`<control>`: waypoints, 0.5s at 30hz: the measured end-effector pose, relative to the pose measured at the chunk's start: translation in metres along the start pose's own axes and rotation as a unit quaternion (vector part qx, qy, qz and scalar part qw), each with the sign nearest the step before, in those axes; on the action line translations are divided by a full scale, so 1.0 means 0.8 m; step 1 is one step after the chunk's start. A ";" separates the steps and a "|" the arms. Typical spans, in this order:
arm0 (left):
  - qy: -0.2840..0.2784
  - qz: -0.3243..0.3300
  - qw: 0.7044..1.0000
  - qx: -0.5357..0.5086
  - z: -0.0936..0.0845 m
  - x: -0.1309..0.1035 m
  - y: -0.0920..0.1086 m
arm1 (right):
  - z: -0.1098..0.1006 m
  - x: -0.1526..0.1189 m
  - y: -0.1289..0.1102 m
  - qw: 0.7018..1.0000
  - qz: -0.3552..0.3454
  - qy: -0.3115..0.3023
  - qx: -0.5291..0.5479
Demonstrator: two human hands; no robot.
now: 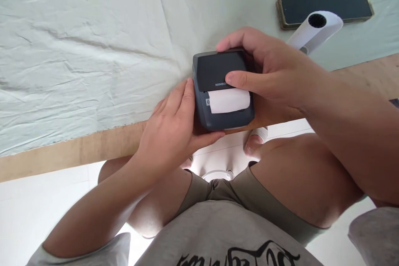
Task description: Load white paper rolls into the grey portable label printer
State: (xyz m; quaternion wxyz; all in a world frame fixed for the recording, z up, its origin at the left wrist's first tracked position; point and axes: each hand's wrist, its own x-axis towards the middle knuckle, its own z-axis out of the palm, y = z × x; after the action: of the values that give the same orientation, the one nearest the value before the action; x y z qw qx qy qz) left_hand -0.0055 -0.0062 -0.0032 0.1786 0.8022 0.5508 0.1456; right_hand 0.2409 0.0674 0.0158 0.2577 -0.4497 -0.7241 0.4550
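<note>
A dark label printer (202, 112) with a black lid (207, 68) is at the table's front edge. A strip of white paper (230, 100) sticks out from below the lid. My left hand (170, 122) holds the printer's left side, its fingers together along that side and the thumb under the front edge. My right hand (264, 64) grips the upper right part, with the thumb on the lid beside the lettering and a finger at the back edge. The other right fingers are partly hidden behind the printer.
A phone in a case (324, 5) lies at the back right. A white roll of paper (307, 33) with a dark core stands in front of it. Pale wrinkled cloth (93, 50) covers the table behind a bare wooden edge (71, 147).
</note>
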 end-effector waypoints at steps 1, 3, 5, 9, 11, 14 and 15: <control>-0.005 -0.008 1.000 0.005 0.000 0.000 0.002 | 0.003 -0.001 -0.003 1.000 0.011 0.008 -0.007; -0.016 -0.022 1.000 0.014 -0.001 0.001 0.005 | 0.008 -0.002 -0.012 0.999 0.040 0.027 -0.024; -0.017 -0.022 0.999 0.018 -0.001 0.001 0.006 | 0.013 0.001 -0.021 0.997 0.057 0.042 -0.035; -0.015 -0.014 1.000 0.017 0.000 0.002 0.006 | 0.016 0.010 -0.032 0.995 0.072 0.040 -0.051; -0.014 -0.012 1.000 0.014 0.000 0.002 0.005 | 0.014 0.012 -0.033 0.994 0.086 0.037 -0.055; -0.011 -0.005 1.000 0.008 -0.001 0.002 0.004 | 0.011 0.012 -0.030 0.994 0.093 0.030 -0.045; -0.010 -0.002 1.000 0.006 0.000 0.001 0.004 | 0.010 0.011 -0.028 0.995 0.089 0.027 -0.042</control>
State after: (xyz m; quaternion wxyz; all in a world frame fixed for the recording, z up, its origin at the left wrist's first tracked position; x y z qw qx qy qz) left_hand -0.0025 -0.0063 -0.0014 0.1796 0.8037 0.5512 0.1344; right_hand 0.2208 0.0676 0.0317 0.2170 -0.5349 -0.6925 0.4327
